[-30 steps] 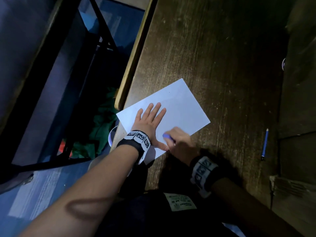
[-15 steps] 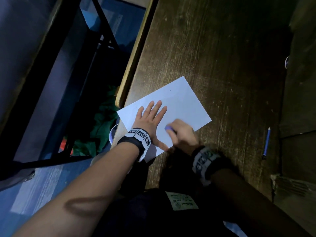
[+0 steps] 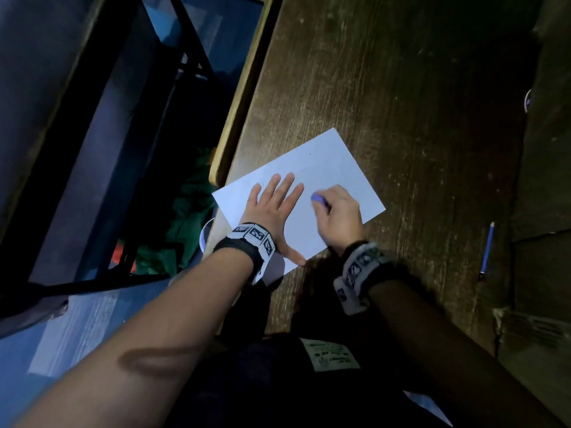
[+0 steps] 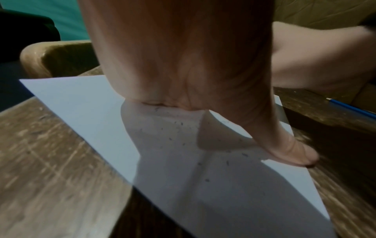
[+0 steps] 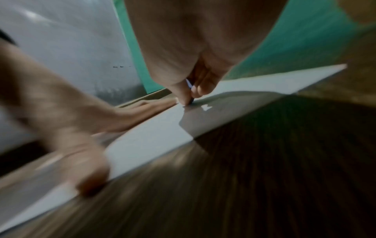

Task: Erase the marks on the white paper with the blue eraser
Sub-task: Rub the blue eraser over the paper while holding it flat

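Note:
The white paper [image 3: 324,168] lies slanted near the left front corner of the wooden desk [image 3: 401,88]. My left hand [image 3: 275,202] lies flat on its left part, fingers straight and spread, thumb at the near edge. My right hand [image 3: 336,211] pinches the blue eraser [image 3: 318,199] and holds it down on the middle of the sheet, just right of the left fingers. In the right wrist view the eraser [image 5: 189,83] shows as a sliver between thumb and fingers. Small dark crumbs speckle the paper [image 4: 183,161] under my left palm [image 4: 183,64].
A blue pencil [image 3: 487,251] lies on the desk to the right, clear of the paper. The desk's left edge [image 3: 244,88] runs close beside the sheet, with a dark metal frame [image 3: 185,35] and green cloth [image 3: 182,223] below. A raised ledge [image 3: 543,149] borders the right side.
My right hand with the eraser has slid away from me, from the paper's near edge to its middle. The left hand has stayed flat on the sheet.

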`<state>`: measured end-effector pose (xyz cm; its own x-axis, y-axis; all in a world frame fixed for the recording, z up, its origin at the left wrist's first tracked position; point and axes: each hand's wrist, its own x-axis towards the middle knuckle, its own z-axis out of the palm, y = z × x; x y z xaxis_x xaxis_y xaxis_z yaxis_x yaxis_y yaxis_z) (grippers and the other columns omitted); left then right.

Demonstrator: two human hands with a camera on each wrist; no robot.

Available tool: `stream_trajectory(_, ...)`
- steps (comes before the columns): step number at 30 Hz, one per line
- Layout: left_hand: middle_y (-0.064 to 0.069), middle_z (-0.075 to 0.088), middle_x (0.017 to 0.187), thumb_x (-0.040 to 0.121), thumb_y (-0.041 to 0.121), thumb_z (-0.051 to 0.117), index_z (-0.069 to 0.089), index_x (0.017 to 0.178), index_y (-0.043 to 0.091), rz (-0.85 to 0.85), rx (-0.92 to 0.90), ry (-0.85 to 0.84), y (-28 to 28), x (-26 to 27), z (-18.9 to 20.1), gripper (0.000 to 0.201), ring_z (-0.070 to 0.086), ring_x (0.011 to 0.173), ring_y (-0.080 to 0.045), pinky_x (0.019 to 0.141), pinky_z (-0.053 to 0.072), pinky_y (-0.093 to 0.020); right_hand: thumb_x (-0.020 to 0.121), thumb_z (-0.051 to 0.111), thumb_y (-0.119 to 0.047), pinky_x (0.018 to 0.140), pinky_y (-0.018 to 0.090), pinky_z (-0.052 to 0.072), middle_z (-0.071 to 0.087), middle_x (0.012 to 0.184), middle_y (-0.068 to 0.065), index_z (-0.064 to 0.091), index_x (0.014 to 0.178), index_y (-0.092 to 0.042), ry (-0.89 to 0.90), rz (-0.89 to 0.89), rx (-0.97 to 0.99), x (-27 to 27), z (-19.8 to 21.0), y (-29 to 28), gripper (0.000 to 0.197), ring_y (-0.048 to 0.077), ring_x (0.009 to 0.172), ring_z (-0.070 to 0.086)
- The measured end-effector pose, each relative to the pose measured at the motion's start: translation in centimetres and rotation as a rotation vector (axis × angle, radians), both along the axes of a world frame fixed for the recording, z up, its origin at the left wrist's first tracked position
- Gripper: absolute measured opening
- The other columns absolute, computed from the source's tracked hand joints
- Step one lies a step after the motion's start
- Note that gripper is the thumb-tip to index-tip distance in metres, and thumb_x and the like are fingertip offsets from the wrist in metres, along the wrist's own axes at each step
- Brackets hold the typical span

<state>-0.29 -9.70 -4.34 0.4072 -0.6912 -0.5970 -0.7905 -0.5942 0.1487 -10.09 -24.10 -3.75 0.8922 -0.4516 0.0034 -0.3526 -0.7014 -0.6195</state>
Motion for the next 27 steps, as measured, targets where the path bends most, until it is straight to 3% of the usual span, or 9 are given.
stream_trajectory(2,-0.001,-0.036,0.163,0.042,0.102,0.059,-0.028,0.156,0.027,0.007,-0.016,-0.006,0.1,0.0,-0.1,0.162,-0.029,0.151,-0.028,0.12,-0.012,-0.056,0.089,0.061,-0.009,0.07,0.03,0.044,0.061,0.078,0.009,0.07,0.085,-0.005,0.001,0.126,0.005,-2.5,0.1,2.7,0.01,0.022,0.075,0.056)
stream_trajectory(4,-0.001,-0.036,0.163,0.043,0.102,0.06,-0.028,0.156,0.028,0.008,-0.023,-0.016,0.1,0.0,-0.2,0.161,-0.029,0.151,-0.028,0.12,-0.011,-0.056,0.092,0.054,-0.018,0.063,0.032,0.045,0.06,0.07,0.009,0.069,0.075,-0.004,0.027,0.261,0.078,-4.9,0.9,4.0,0.027,0.022,0.067,0.056)
stream_trajectory(6,-0.001,-0.037,0.162,0.043,0.102,0.059,-0.03,0.155,0.028,0.007,-0.02,-0.014,0.1,0.1,-0.1,0.161,-0.03,0.151,-0.028,0.12,-0.011,-0.057,0.098,0.049,-0.025,0.062,0.032,0.046,0.061,0.067,0.01,0.069,0.072,-0.002,0.024,0.275,0.087,-3.6,1.1,2.5,0.04,0.02,0.064,0.056)
stream_trajectory(10,-0.001,-0.037,0.162,0.043,0.103,0.058,-0.031,0.154,0.026,0.003,-0.014,-0.014,0.1,-0.1,-0.1,0.161,-0.03,0.151,-0.028,0.12,-0.012,-0.057,0.091,0.062,-0.011,0.079,0.026,0.047,0.063,0.089,0.005,0.07,0.095,-0.008,0.022,0.098,-0.039,-0.1,0.2,-0.7,0.009,0.017,0.083,0.058)
stream_trajectory(13,-0.001,-0.035,0.163,0.043,0.102,0.058,-0.029,0.155,0.027,0.008,-0.025,-0.009,0.1,0.0,-0.1,0.161,-0.029,0.152,-0.028,0.12,-0.011,-0.056,0.087,0.066,-0.003,0.073,0.032,0.05,0.065,0.083,0.009,0.069,0.088,-0.004,-0.041,0.179,-0.041,-3.5,-0.5,1.6,0.004,0.026,0.078,0.061)
stream_trajectory(17,-0.001,-0.035,0.163,0.044,0.102,0.059,-0.03,0.155,0.027,0.003,-0.021,-0.009,0.1,0.1,0.0,0.161,-0.029,0.151,-0.029,0.12,-0.011,-0.057,0.087,0.063,-0.004,0.066,0.036,0.047,0.061,0.078,0.007,0.066,0.083,-0.006,0.04,0.41,0.044,-5.8,0.3,2.3,0.006,0.025,0.072,0.058)
stream_trajectory(21,-0.001,-0.039,0.161,0.043,0.103,0.058,-0.032,0.154,0.027,0.005,0.002,0.005,0.0,0.0,0.1,0.162,-0.033,0.15,-0.027,0.12,-0.014,-0.056,0.091,0.061,-0.011,0.078,0.027,0.046,0.063,0.088,0.005,0.07,0.094,-0.007,0.053,0.155,-0.055,0.1,0.3,-0.5,0.01,0.02,0.082,0.059)
stream_trajectory(23,-0.001,-0.039,0.161,0.043,0.103,0.058,-0.032,0.153,0.027,0.005,0.002,0.008,0.0,0.0,0.2,0.161,-0.032,0.15,-0.027,0.12,-0.014,-0.056,0.09,0.062,-0.009,0.079,0.024,0.045,0.064,0.088,0.006,0.07,0.094,-0.006,0.019,0.094,-0.044,-0.2,0.1,0.2,0.009,0.019,0.082,0.059)
stream_trajectory(27,-0.001,-0.036,0.163,0.044,0.101,0.06,-0.029,0.155,0.028,0.014,-0.015,0.002,0.1,0.1,0.2,0.161,-0.031,0.151,-0.028,0.12,-0.013,-0.056,0.089,0.06,-0.011,0.068,0.035,0.049,0.061,0.08,0.006,0.068,0.083,-0.008,0.09,0.288,0.014,-5.7,0.4,3.8,0.01,0.024,0.076,0.058)
